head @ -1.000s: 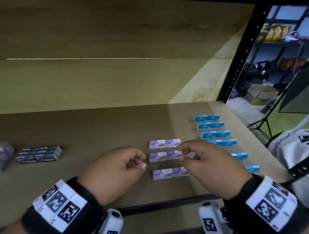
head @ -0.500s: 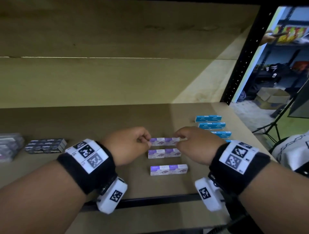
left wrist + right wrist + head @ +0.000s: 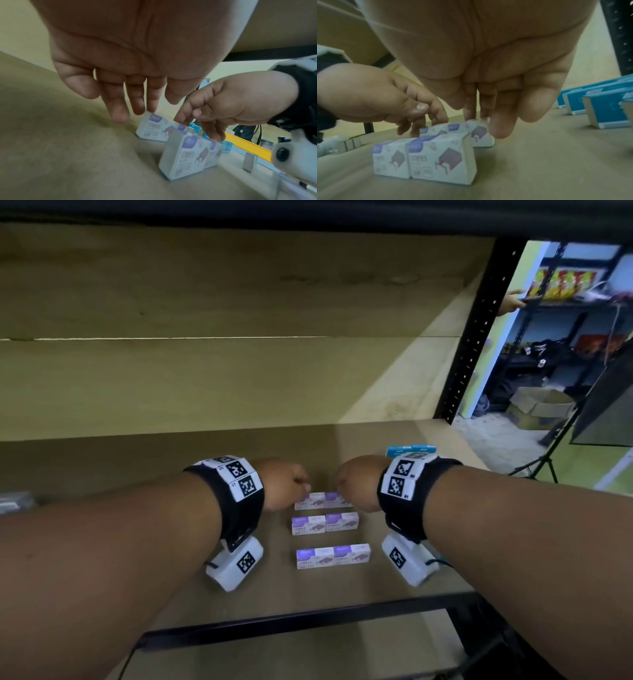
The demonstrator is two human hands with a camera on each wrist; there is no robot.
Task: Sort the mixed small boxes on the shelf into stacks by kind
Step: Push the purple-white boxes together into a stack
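Note:
Three pairs of purple-and-white staple boxes lie in rows on the shelf board (image 3: 137,463): the far pair (image 3: 323,500), the middle pair (image 3: 324,522) and the near pair (image 3: 333,556). My left hand (image 3: 287,484) reaches over the far pair's left end. Its straight fingertips (image 3: 150,109) touch the top edge of the far pair (image 3: 154,129). My right hand (image 3: 352,486) is at the right end, and its straight fingers (image 3: 471,112) touch the far pair (image 3: 479,134) from above. Neither hand is wrapped round a box. The middle pair (image 3: 426,158) stands untouched in front.
Blue boxes (image 3: 411,449) stand in a row to the right, close beside my right wrist (image 3: 590,102). Grey boxes (image 3: 13,501) sit at the far left. A black rail (image 3: 308,618) runs along the shelf's front and a black post (image 3: 472,337) stands at the right.
Both hands moved away from me, from the middle pair to the two ends of the far pair. My arms now stretch further into the shelf.

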